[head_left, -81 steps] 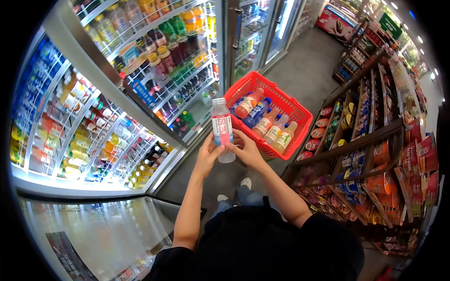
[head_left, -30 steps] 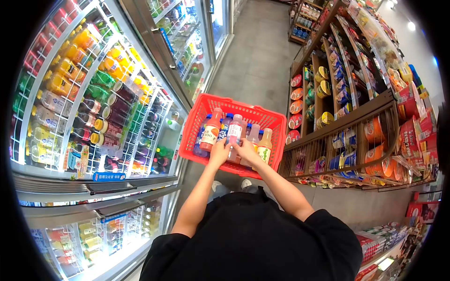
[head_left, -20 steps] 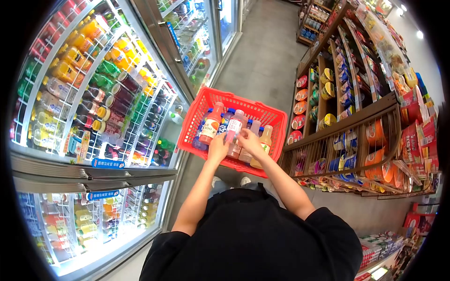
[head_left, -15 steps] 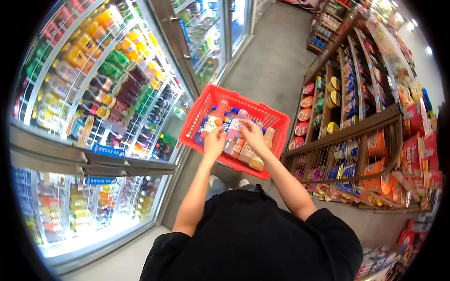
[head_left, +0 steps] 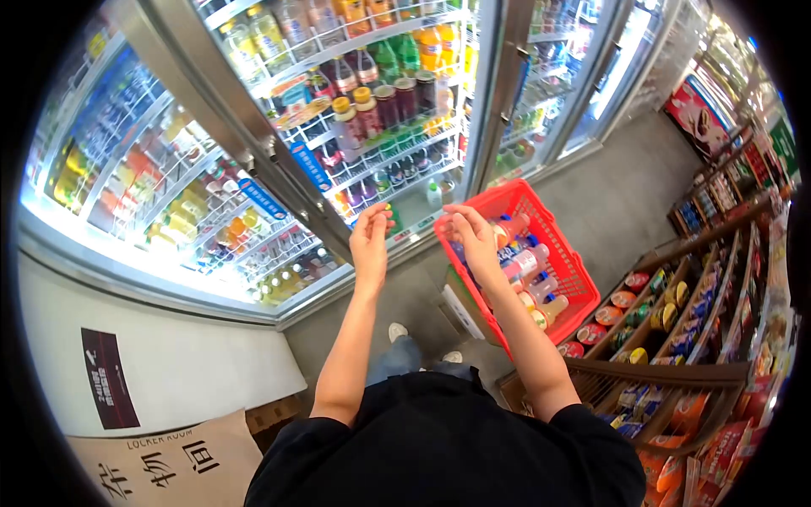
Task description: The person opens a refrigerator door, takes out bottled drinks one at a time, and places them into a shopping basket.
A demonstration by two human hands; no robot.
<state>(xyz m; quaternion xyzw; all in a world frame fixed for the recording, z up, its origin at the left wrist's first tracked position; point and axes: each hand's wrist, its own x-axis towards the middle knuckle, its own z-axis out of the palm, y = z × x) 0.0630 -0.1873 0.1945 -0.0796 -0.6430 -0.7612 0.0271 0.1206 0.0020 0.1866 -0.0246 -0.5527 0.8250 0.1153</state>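
Note:
My left hand is raised in front of the glass cooler door, fingers curled loosely and apart, with nothing in it. Beside it, my right hand is at the left edge of the red basket, also empty, its fingers bent but apart. The basket holds several bottles lying tilted. Among them are a pink bottle with a white label and a pale yellow bottle. My right forearm hides part of the basket's near side.
Drink coolers with lit shelves line the left and front. A snack rack stands at the right. Grey floor runs between them. A white panel and a cardboard sign are at lower left.
Both hands have come away from the bottles, and the pink labelled bottle lies in the basket. The view has turned left, so the basket appears further right.

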